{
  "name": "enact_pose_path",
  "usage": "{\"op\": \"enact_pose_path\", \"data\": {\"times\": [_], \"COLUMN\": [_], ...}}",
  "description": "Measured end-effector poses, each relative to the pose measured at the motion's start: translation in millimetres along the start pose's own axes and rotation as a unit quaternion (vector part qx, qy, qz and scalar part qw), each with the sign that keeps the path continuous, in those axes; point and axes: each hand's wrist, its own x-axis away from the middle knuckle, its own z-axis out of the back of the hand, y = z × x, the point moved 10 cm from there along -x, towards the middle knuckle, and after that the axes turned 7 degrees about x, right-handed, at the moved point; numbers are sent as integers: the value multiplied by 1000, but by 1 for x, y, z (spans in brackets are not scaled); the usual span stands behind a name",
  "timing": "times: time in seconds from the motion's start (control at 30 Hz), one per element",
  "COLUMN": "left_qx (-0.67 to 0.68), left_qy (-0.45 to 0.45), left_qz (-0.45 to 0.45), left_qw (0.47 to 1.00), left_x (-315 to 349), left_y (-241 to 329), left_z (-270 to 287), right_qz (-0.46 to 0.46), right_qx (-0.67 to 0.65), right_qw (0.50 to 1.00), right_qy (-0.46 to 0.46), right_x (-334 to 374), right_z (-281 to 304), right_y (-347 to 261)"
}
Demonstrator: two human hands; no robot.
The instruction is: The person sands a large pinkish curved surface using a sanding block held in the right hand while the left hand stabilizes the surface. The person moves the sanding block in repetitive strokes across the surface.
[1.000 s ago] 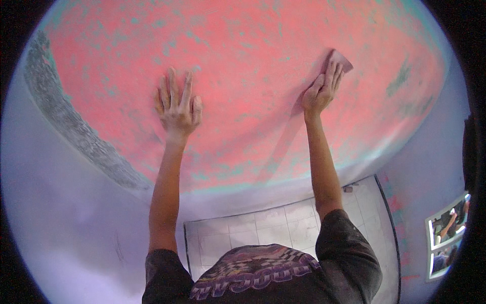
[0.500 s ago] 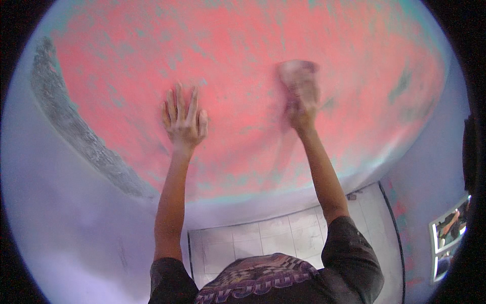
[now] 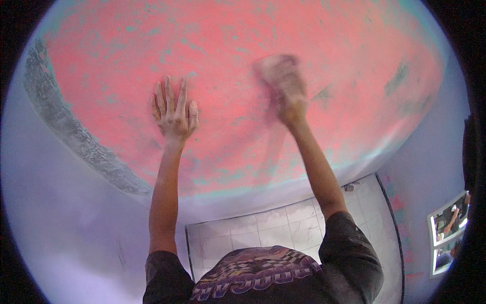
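Note:
My left hand (image 3: 174,114) lies flat on a coral-pink wall (image 3: 217,55) with teal patches, its fingers spread and nothing held. To its right, my right hand (image 3: 291,99) is pressed to the same surface, smeared by motion. Beneath its fingers shows a flat, pale brownish pad (image 3: 276,66), too blurred to tell its exact kind. Both arms are stretched out, and pale dust coats the left hand.
A rough grey strip (image 3: 76,134) curves along the pink area's left edge, beside a pale lilac wall (image 3: 66,202). Below lies a light tiled floor (image 3: 273,223) with a small dark object (image 3: 349,188). At the right, a white-framed mirror (image 3: 448,228) reflects part of a person.
My right hand has slid left and slightly up the wall with the pad. The left hand appears a little farther left and higher, as the whole view has shifted slightly.

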Motion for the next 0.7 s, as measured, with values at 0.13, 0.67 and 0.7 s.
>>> {"op": "enact_pose_path", "data": {"times": [0.13,0.67,0.7], "left_qx": [-6,8,12], "left_qy": [15,17,16], "left_qz": [-6,10,8], "left_qw": [1000,1000,1000], "left_x": [0,3,-1], "left_y": [1,-4,0], "left_z": [-1,2,-1], "right_qz": [-206,-146,-128], "right_qx": [28,44,-28], "right_qw": [960,965,966], "right_qy": [186,214,224], "right_x": [-14,-19,-14], "right_z": [41,31,21], "right_y": [30,19,-2]}}
